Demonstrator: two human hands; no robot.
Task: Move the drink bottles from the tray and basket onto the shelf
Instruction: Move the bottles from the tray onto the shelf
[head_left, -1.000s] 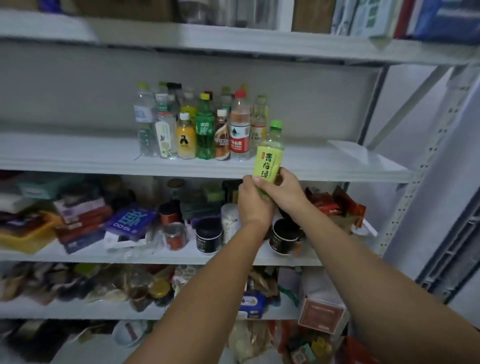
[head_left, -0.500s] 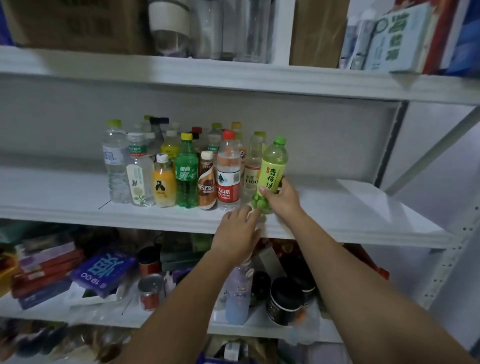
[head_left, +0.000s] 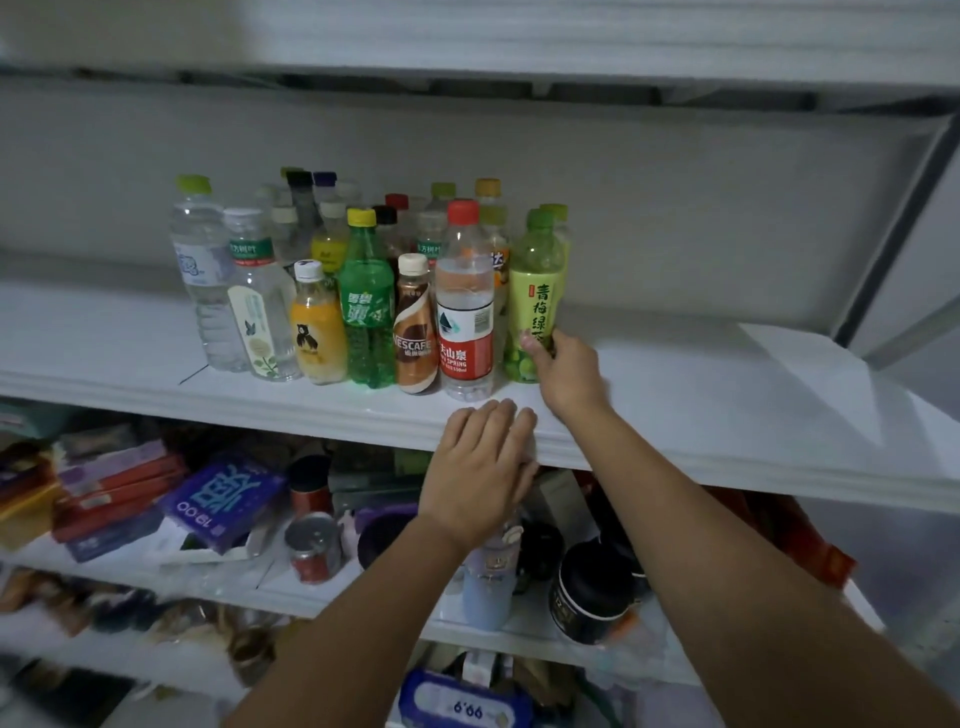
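Bottle (head_left: 536, 291) seemingly gripped by right hand (head_left: 569, 371), left hand (head_left: 480, 473) flat on shelf (head_left: 727, 415)

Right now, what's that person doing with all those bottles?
A person is putting drink bottles on a white shelf. Their right hand grips the green tea bottle low down; it stands upright at the right end of the front row, beside the red-label water bottle. Their left hand lies flat at the shelf's front edge, holding nothing.
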